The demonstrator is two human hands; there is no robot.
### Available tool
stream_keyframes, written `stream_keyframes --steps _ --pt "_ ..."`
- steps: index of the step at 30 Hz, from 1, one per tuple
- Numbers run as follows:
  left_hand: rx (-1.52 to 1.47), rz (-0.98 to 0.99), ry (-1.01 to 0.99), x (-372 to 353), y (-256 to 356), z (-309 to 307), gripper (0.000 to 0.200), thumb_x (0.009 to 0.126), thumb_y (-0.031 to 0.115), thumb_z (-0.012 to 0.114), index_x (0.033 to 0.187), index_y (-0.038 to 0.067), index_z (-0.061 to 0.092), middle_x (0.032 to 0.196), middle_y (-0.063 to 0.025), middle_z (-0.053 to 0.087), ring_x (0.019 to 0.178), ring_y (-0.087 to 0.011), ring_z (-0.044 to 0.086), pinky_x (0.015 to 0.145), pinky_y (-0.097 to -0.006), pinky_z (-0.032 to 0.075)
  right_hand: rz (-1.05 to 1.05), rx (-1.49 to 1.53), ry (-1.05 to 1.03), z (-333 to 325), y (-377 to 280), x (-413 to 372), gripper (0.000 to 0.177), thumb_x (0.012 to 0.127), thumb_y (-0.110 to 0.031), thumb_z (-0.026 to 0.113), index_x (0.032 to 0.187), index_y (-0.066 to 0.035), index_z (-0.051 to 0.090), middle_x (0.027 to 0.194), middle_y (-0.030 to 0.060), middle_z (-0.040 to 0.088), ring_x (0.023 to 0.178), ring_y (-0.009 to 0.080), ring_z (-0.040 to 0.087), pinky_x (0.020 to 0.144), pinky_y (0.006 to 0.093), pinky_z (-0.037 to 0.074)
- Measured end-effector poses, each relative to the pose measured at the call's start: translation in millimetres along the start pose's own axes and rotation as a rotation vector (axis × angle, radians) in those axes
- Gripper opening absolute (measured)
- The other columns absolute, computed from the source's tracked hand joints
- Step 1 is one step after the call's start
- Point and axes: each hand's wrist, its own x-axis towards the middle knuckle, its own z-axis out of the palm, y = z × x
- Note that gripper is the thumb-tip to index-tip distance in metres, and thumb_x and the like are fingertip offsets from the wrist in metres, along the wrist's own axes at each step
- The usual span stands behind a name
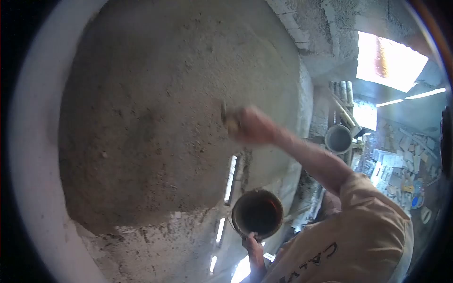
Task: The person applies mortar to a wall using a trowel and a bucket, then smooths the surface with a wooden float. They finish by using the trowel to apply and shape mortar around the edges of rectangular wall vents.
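My right hand [252, 126], smeared by motion, is closed around the handle of what looks like a trowel [224, 112]. Its thin blade appears nearly edge-on in front of the wall. Rough, damp-looking grey-brown mortar [155, 113] covers most of that wall. Lower in the view, my left hand [255, 246] grips the near rim of a round bucket [239, 200]. The bucket's mouth faces me; its inside is dark, and I cannot make out how much it holds.
A second bucket [339, 139] stands by wooden planks [347, 111] at the right. Broken pieces and debris [408, 158] litter the floor beyond. Paler, patchy wall [141, 250] borders the mortar below. Bright light enters through an opening [390, 61].
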Motion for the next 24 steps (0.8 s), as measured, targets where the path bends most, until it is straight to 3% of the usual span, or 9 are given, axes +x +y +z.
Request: stream_keyframes --steps 2,5,7,11,14,18,20,22,24 --pt "-0.015 0.065 -0.060 -19 10 44 0.033 0.078 0.000 0.064 0.111 0.002 0.064 0.097 -0.0097 0.065 0.078 -0.0220 0.065 0.066 -0.0385 0.055 0.169 0.164 -0.245 9 -28 -78 0.024 0.085 -0.015 0.065 0.106 -0.005 0.069 0.088 0.0205 0.071 0.084 0.0396 0.071 0.073 0.0494 0.057" --pt "-0.030 0.003 -0.076 -22 14 91 0.032 0.076 0.000 0.065 0.107 0.005 0.064 0.094 -0.0075 0.064 0.077 -0.0212 0.065 0.069 -0.0333 0.053 0.398 -0.104 -0.796 22 12 -191 0.022 0.083 -0.018 0.070 0.100 -0.005 0.074 0.090 0.0193 0.074 0.085 0.0375 0.073 0.074 0.0481 0.058" --pt "0.053 0.045 -0.238 -17 11 113 0.039 0.075 0.002 0.067 0.114 0.003 0.065 0.104 -0.0064 0.065 0.087 -0.0202 0.065 0.074 -0.0360 0.055 0.591 -0.236 -0.933 10 17 -235 0.022 0.081 -0.018 0.071 0.097 -0.004 0.076 0.089 0.0189 0.075 0.087 0.0363 0.075 0.074 0.0475 0.059" --pt "0.170 0.239 -0.564 -57 31 173 0.034 0.078 0.007 0.066 0.112 -0.001 0.066 0.095 -0.0019 0.065 0.082 -0.0131 0.060 0.071 -0.0281 0.048 0.627 -0.319 -0.878 20 47 -312 0.019 0.080 -0.016 0.071 0.093 -0.003 0.077 0.087 0.0174 0.076 0.087 0.0344 0.076 0.073 0.0486 0.060" --pt "0.407 0.444 -0.569 -26 4 203 0.037 0.077 0.008 0.065 0.111 -0.005 0.068 0.097 -0.0059 0.068 0.084 -0.0190 0.064 0.081 -0.0358 0.054 0.644 -0.363 -0.763 9 46 -311 0.016 0.081 -0.016 0.071 0.088 -0.003 0.077 0.085 0.0170 0.076 0.084 0.0340 0.076 0.070 0.0474 0.060" --pt "0.305 0.830 -0.578 -61 26 258 0.028 0.081 0.004 0.063 0.105 -0.008 0.068 0.080 -0.0081 0.065 0.074 -0.0176 0.058 0.071 -0.0363 0.050 0.732 -0.349 -0.695 -68 35 -265 0.021 0.089 -0.020 0.067 0.094 -0.003 0.077 0.085 0.0171 0.075 0.081 0.0369 0.074 0.071 0.0478 0.059" --pt "0.568 0.710 -0.629 -87 50 263 0.038 0.082 0.002 0.066 0.119 -0.010 0.066 0.103 -0.0109 0.071 0.092 -0.0168 0.062 0.088 -0.0331 0.051 0.884 -0.110 -0.791 -81 41 -268 0.022 0.091 -0.020 0.065 0.098 -0.002 0.077 0.083 0.0160 0.074 0.082 0.0365 0.073 0.074 0.0466 0.058" --pt "0.519 0.654 -0.684 -111 66 272 0.035 0.082 0.001 0.065 0.117 -0.008 0.067 0.103 -0.0107 0.070 0.090 -0.0162 0.063 0.088 -0.0326 0.051 0.939 0.109 -0.935 -63 84 -318 0.024 0.092 -0.020 0.064 0.102 -0.002 0.077 0.084 0.0156 0.073 0.082 0.0356 0.072 0.075 0.0448 0.057" --pt "0.512 0.552 -0.701 -100 59 273 0.036 0.083 0.001 0.064 0.118 -0.006 0.067 0.106 -0.0098 0.070 0.092 -0.0162 0.063 0.088 -0.0322 0.051 0.206 -0.118 -0.700 -83 68 -326 0.024 0.092 -0.023 0.068 0.095 0.001 0.074 0.079 0.0144 0.070 0.074 0.0279 0.071 0.067 0.0406 0.056"
